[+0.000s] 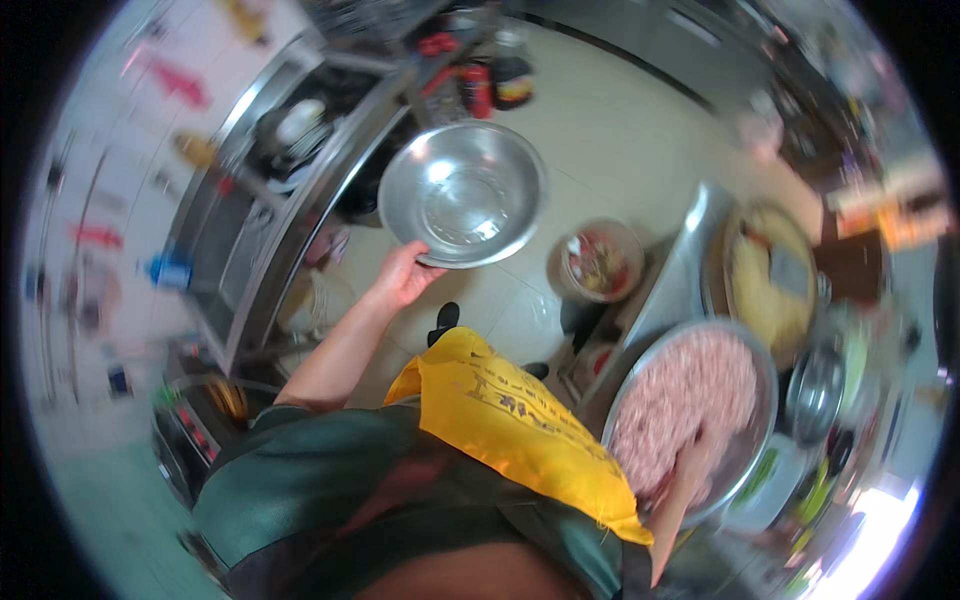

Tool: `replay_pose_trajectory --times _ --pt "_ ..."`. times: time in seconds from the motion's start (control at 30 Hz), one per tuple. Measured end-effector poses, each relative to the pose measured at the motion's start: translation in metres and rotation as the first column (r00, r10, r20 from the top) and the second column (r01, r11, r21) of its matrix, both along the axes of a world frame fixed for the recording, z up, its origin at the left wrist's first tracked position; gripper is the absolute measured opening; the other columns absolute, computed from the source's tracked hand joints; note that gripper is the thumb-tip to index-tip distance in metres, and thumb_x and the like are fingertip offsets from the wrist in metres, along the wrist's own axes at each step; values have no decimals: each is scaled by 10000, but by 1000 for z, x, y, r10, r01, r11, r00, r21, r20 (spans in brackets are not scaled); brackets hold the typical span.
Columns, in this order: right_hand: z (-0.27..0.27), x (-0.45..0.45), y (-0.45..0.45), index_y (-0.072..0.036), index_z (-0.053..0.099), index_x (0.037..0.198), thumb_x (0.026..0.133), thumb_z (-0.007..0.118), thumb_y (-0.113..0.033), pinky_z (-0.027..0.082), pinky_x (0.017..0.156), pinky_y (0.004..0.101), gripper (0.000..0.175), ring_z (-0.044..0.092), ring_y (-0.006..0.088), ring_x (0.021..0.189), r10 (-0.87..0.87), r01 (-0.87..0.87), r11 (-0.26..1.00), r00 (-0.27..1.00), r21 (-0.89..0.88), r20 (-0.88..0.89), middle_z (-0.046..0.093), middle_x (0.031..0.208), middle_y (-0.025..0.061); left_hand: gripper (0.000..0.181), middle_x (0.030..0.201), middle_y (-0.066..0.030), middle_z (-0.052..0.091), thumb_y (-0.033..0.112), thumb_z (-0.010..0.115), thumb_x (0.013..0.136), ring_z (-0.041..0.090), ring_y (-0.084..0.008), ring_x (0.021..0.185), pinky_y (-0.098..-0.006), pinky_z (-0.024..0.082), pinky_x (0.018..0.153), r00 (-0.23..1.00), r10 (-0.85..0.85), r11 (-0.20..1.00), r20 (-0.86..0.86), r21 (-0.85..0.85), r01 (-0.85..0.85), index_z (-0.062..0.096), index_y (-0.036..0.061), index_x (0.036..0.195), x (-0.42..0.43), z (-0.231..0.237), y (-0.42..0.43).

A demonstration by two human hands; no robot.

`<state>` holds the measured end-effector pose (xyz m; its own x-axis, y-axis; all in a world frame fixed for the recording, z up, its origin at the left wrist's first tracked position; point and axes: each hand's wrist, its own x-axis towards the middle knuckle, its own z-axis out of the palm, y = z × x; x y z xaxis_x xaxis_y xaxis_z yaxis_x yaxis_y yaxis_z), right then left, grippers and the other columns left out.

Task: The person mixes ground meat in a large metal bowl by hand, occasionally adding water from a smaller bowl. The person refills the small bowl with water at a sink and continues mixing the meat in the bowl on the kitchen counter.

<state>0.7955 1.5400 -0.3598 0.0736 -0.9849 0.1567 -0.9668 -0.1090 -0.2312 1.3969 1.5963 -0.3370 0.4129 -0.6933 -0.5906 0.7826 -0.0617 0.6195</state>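
Note:
My left hand (409,277) grips the rim of a wide stainless steel bowl (469,191), thumb over the edge, and holds it out above the tiled floor. Only bright reflections show inside it. To my right stands a large metal basin (769,390) filled with minced meat (675,390). My right hand (699,459) is in this basin, down against the meat near the side closest to me. Blur and the meat hide its fingers, so their grip does not show. A yellow apron (510,420) bearing writing spreads across my front.
On the right-hand metal counter lie a round chopping board (750,315) with a cleaver (789,270), a steel bowl (814,397) and a tray of chopped greens (761,472). A bucket of scraps (600,262) stands on the floor. Steel sinks (225,262) line the left wall.

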Motion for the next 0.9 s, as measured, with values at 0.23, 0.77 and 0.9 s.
replay_pose_trajectory --times 0.23,0.77,0.9 --pt "79 -28 -80 14 587 999 842 563 -91 448 576 234 191 545 131 686 -390 202 906 737 371 551 598 843 51 295 1078 -153 560 63 449 854 605 -232 933 -352 537 809 977 213 977 -13 14 -213 442 -68 1118 53 7 88" --pt "136 725 -81 11 552 1003 911 540 -183 369 528 210 215 459 86 593 -227 -905 46 402 422 887 539 736 41 342 1038 -179 575 38 448 824 631 -265 889 -376 576 710 722 687 726 88 -21 -688 430 -60 1151 246 -27 251" --pt "147 897 -23 18 556 1087 916 539 -196 374 540 204 274 486 79 612 50 -895 -286 342 341 938 583 779 45 356 1045 -184 568 32 450 818 627 -276 897 -373 582 699 603 794 605 79 0 -796 425 -64 1160 294 -18 258"
